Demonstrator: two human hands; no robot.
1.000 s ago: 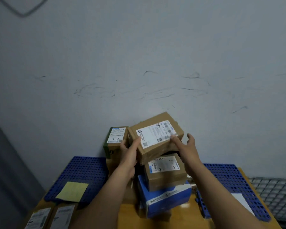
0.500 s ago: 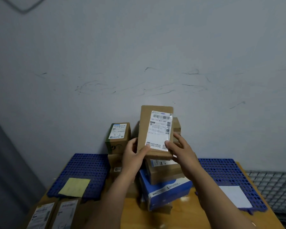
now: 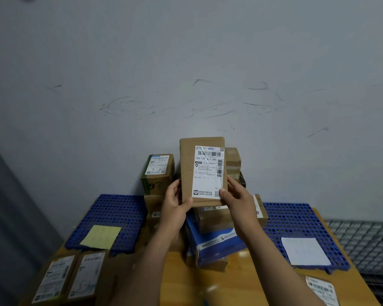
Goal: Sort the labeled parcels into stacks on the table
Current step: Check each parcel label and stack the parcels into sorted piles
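Observation:
A flat brown parcel (image 3: 187, 171) with a white shipping label is held upright in front of me, label facing the camera. My left hand (image 3: 175, 206) grips its lower left edge, thumb on the front. My right hand (image 3: 237, 199) grips its lower right corner, thumb on the label. Behind and below stands a pile of parcels: a brown box marked 3-2 (image 3: 158, 173), a brown box (image 3: 215, 219) on a blue and white box (image 3: 217, 241), and more cartons (image 3: 232, 160) against the wall.
Two blue perforated mats lie on the wooden table (image 3: 186, 283): the left mat (image 3: 117, 215) bears a yellow note (image 3: 101, 236), the right mat (image 3: 296, 224) a white sheet (image 3: 304, 250). Labeled parcels (image 3: 71, 277) sit at front left, another parcel (image 3: 322, 290) at front right. A wire grid (image 3: 367, 239) is at right.
The parcel was turned from lying tilted above the pile to standing upright with its label toward me. Both hands shifted to its lower corners.

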